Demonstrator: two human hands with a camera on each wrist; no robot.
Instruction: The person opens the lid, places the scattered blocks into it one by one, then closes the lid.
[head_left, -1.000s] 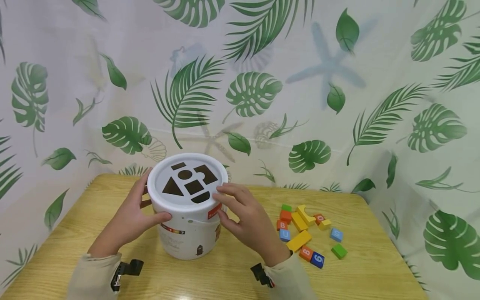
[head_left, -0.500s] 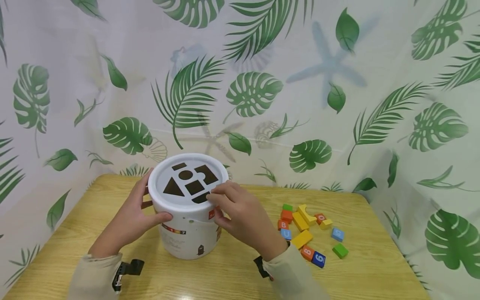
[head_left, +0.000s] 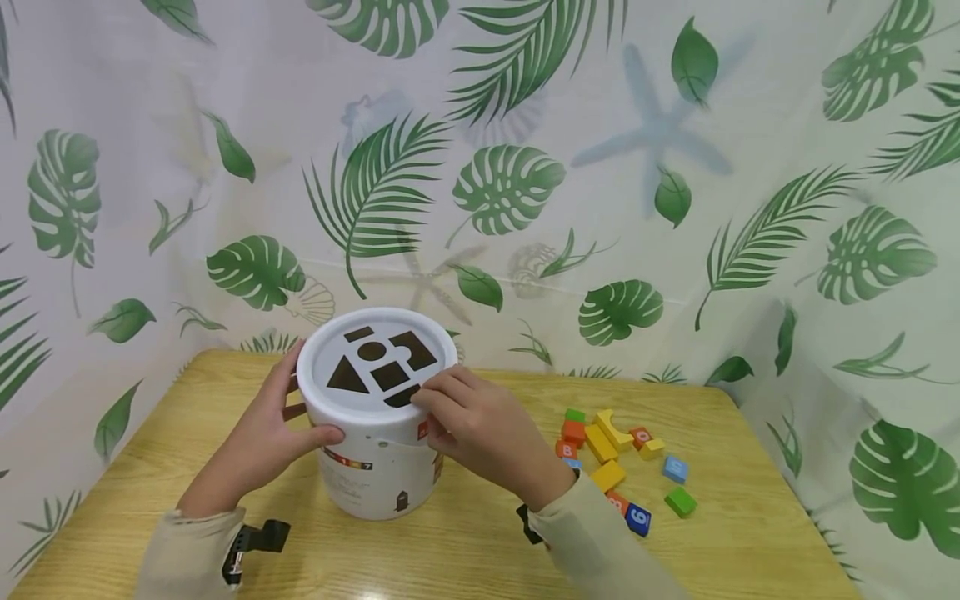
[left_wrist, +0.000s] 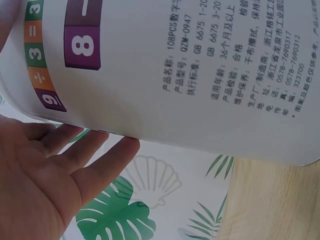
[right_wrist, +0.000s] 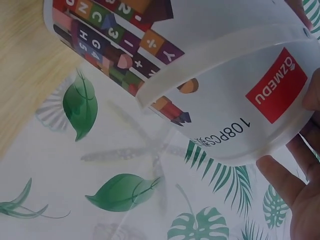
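A white bucket (head_left: pixel 375 475) stands upright on the table, topped by a white lid (head_left: pixel 322 358) with dark shaped cut-outs. My left hand (head_left: pixel 262 446) holds the bucket's left side near the top, thumb in front and fingers round the far side. In the left wrist view those fingers (left_wrist: pixel 107 162) touch the printed wall. My right hand (head_left: pixel 483 429) grips the lid's right front rim, its fingers bent over the edge beside the half-round hole and the thumb below. The right wrist view shows the bucket's white carrying handle (right_wrist: pixel 210 55) and a red label (right_wrist: pixel 276 85).
Several toy blocks lie right of the bucket on the wooden table (head_left: pixel 750 533), among them a yellow block (head_left: pixel 600 443), a dark blue block (head_left: pixel 638 519) and a green block (head_left: pixel 681 502). A leaf-patterned curtain (head_left: pixel 525 275) hangs behind the table.
My right hand has shifted slightly left along the lid's rim, and its fingers have bent more over the edge. My left hand and the bucket have barely moved.
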